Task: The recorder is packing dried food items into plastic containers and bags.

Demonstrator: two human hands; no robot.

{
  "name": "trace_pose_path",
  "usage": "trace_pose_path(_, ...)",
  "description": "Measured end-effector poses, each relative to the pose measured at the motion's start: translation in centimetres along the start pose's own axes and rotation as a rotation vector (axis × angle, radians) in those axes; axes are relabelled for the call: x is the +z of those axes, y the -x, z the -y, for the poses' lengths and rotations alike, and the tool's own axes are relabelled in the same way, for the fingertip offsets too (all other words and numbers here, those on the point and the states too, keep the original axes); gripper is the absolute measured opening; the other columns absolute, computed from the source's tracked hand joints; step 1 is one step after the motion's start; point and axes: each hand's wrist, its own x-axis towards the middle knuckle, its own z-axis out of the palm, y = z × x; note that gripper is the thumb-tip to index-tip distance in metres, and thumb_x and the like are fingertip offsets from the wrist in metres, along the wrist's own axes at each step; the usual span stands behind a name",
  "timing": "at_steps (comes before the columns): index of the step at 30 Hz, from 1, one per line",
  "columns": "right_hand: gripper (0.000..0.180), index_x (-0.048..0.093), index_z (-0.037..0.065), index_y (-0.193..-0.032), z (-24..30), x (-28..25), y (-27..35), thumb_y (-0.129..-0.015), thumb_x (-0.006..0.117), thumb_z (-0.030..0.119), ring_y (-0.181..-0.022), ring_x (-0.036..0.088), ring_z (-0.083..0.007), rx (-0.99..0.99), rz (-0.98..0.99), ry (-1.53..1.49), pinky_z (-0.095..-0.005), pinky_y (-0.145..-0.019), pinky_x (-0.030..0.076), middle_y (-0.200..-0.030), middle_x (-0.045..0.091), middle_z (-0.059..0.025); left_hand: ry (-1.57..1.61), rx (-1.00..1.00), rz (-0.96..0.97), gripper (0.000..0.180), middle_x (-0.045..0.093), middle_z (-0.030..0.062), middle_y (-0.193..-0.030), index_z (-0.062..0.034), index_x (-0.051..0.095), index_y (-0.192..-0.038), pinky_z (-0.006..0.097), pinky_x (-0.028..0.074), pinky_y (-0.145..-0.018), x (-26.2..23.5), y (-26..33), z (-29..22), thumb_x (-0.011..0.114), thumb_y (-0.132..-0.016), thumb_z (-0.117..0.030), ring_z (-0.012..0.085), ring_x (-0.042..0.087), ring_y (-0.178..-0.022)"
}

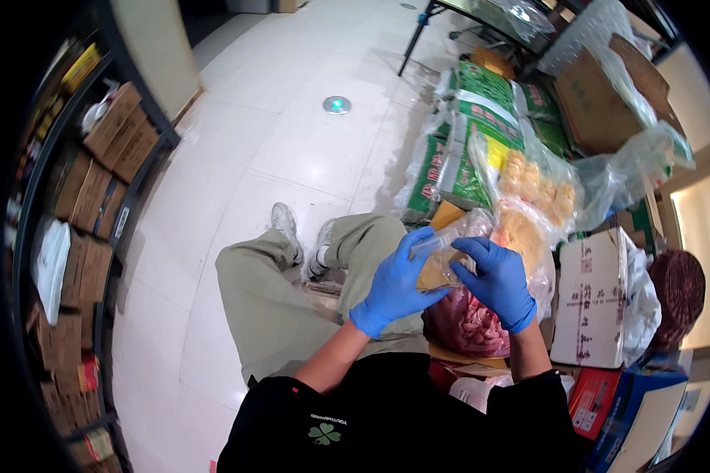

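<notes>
My blue-gloved left hand (394, 284) grips one side of a small transparent plastic bag (434, 270) with yellowish contents. My right hand (498, 282), gloved too, bends its fingers onto the bag's other edge, thumb and fingertips pinching the film. Just below the hands lies a transparent bag of red raw meat (473, 329). Beyond the right hand rests a plastic bag of pale yellow food (522, 236), and past that a bag of golden roll-shaped pieces (538, 183). What exactly fills the held bag cannot be made out.
Green-and-white sacks (469, 150) are stacked on the far right. A white box (590, 299) and a dark red net sack (677, 298) stand to the right. Shelves of cardboard boxes (95, 197) line the left. A folding table (481, 20) stands at the back.
</notes>
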Motion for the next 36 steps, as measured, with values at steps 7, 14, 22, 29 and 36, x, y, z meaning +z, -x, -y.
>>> trace_pose_path(7, 0.026, 0.074, 0.008, -0.11, 2.8, -0.5, -0.8, -0.084, 0.076, 0.008, -0.082, 0.068, -0.0308, -0.23, -0.057, -0.131, -0.0383, -0.072, 0.056, -0.091, 0.066, -0.0099, -0.048, 0.061, -0.1, 0.086, 0.048, 0.0172, -0.146, -0.0062, 0.051, -0.144, 0.045, 0.055, -0.095, -3.2, 1.1, -0.8, 0.089, -0.071, -0.031, 0.0384, 0.062, -0.119)
trace_pose_path(14, 0.033, 0.072, 0.01, -0.115, 3.0, 0.3, -1.2, -0.082, 0.076, 0.011, -0.081, 0.069, -0.0313, -0.272, 0.024, 0.049, -0.0389, -0.07, 0.056, -0.092, 0.068, -0.0101, -0.047, 0.044, -0.098, 0.085, 0.048, 0.0169, -0.146, -0.0059, 0.051, -0.144, 0.045, 0.057, -0.093, -4.7, 1.6, -0.7, 0.089, -0.071, -0.031, 0.0377, 0.064, -0.116)
trace_pose_path(22, 0.034, 0.076, 0.009, -0.116, 4.6, -0.4, -3.6, -0.088, 0.078, 0.028, -0.077, 0.071, -0.036, 0.011, 0.464, -0.012, -0.0408, -0.071, 0.058, -0.094, 0.074, -0.0174, -0.009, 0.054, -0.084, 0.081, 0.049, 0.0177, -0.145, -0.0031, 0.054, -0.139, 0.045, 0.058, -0.091, -5.1, 2.1, 1.6, 0.09, -0.071, -0.03, 0.0385, 0.065, -0.115)
trace_pose_path(29, 0.029, 0.076, 0.011, -0.115, 3.5, 2.1, -4.3, -0.09, 0.075, 0.027, -0.08, 0.071, -0.0358, -0.133, 0.386, -0.107, -0.0404, -0.072, 0.057, -0.097, 0.075, -0.0144, -0.01, 0.021, -0.098, 0.076, 0.052, 0.0191, -0.142, -0.0043, 0.061, -0.132, 0.045, 0.056, -0.096, -5.5, 1.8, 2.5, 0.092, -0.069, -0.032, 0.0394, 0.062, -0.121)
trace_pose_path(36, 0.028, 0.074, 0.006, -0.113, 3.2, 2.3, -5.9, -0.097, 0.066, 0.027, -0.083, 0.068, -0.0437, -0.056, 0.624, -0.371, -0.0469, -0.074, 0.056, -0.095, 0.071, -0.0222, -0.008, -0.022, -0.095, 0.074, 0.05, 0.0205, -0.144, -0.0014, 0.061, -0.131, 0.046, 0.054, -0.1, -5.1, 2.9, 3.0, 0.09, -0.068, -0.027, 0.0406, 0.06, -0.124)
